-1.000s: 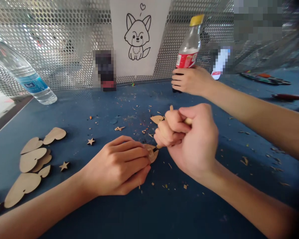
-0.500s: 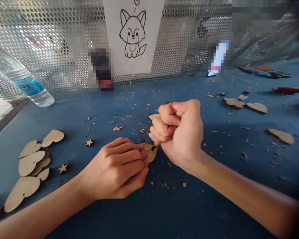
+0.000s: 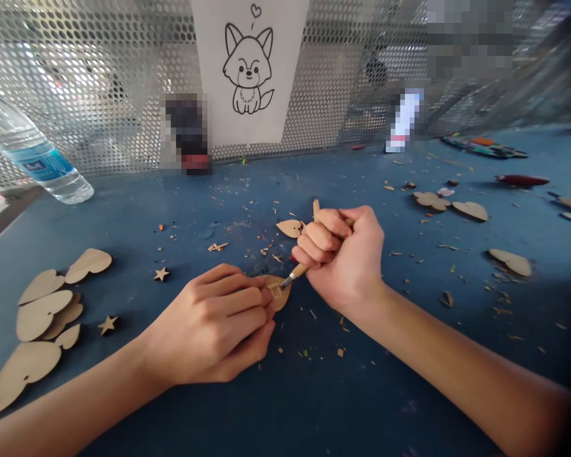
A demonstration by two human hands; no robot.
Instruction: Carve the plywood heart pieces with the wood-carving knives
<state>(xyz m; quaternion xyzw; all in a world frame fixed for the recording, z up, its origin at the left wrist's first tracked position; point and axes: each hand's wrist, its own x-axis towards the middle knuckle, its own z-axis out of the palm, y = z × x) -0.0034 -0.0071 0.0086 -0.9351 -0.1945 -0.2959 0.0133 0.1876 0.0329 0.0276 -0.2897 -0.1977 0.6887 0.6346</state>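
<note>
Our left fingers point(image 3: 235, 299) clamp one pale wooden piece point(image 3: 283, 299) with squarish cut marks point(image 3: 276, 291); our right fingers point(image 3: 324, 235) clasp a slim tool point(image 3: 299, 271).

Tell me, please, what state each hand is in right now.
Left hand: holding down a wooden piece.
Right hand: closed around a wooden-handled tool.

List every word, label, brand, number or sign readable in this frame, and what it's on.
No legible text anywhere.
Water bottle: blue label with a logo, too blurred to read.
Dark object and bright object by the mesh: pixelated, unreadable.
Paper: fox and heart drawing, no words visible.
Wooden piece by the left hand: carved mark, no readable lettering.
</note>
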